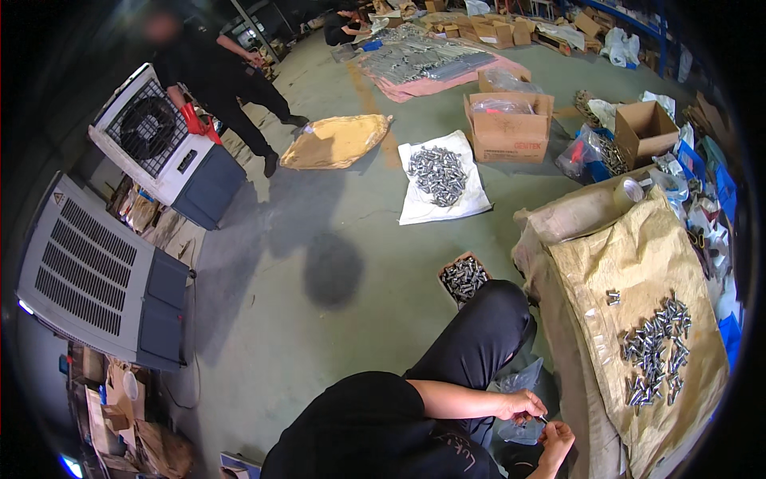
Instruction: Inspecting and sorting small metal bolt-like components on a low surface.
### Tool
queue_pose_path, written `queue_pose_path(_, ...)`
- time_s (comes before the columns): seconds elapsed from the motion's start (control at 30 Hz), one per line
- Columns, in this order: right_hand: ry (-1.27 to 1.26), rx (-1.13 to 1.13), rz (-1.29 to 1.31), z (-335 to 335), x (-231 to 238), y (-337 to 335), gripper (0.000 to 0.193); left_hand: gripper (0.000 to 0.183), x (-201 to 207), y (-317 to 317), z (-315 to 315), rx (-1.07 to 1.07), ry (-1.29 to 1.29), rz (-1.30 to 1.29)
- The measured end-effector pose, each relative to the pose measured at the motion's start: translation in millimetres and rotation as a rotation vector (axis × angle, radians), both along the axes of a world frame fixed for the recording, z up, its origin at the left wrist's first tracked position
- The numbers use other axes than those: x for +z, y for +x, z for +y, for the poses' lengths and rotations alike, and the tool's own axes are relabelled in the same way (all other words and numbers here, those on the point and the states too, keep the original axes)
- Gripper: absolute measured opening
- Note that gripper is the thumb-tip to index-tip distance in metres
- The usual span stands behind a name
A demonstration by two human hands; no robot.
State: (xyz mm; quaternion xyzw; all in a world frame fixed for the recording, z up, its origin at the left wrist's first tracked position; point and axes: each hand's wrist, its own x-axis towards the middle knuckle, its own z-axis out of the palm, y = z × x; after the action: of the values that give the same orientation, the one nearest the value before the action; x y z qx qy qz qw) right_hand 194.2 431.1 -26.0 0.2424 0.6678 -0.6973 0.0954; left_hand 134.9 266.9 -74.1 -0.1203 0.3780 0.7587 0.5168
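Above my lap, my left hand pinches one end of a small dark metal piece, which looks like a bolt. My right hand is closed close to its other end; whatever its fingertips hold is too small to make out. To the right, a heap of shiny metal bolts lies on a yellowish woven sack spread over a low bench. A few bolts sit apart from that heap. Beneath my hands is a clear plastic bag, partly hidden.
An open box of bolts stands on the floor beyond my knee. Farther off are a white sheet bearing more metal parts and a cardboard carton. A person wearing a red glove stands by two air coolers at left.
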Motion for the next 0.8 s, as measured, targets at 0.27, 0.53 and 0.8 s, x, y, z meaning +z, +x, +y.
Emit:
queue_pose_path(0.27, -0.070, 0.004, 0.009, -7, 1, -4, 0.007, 0.015, 5, 1, -10, 0.032, -0.016, 0.013)
queue_pose_path(0.53, 0.128, 0.051, 0.010, -21, 63, -2, 0.012, 0.014, 4, 0, -1, 0.002, -0.024, 0.010)
queue_pose_path(0.8, 0.180, 0.092, 0.026, -28, 72, -3, 0.012, 0.012, 6, 1, -5, 0.016, -0.047, 0.020)
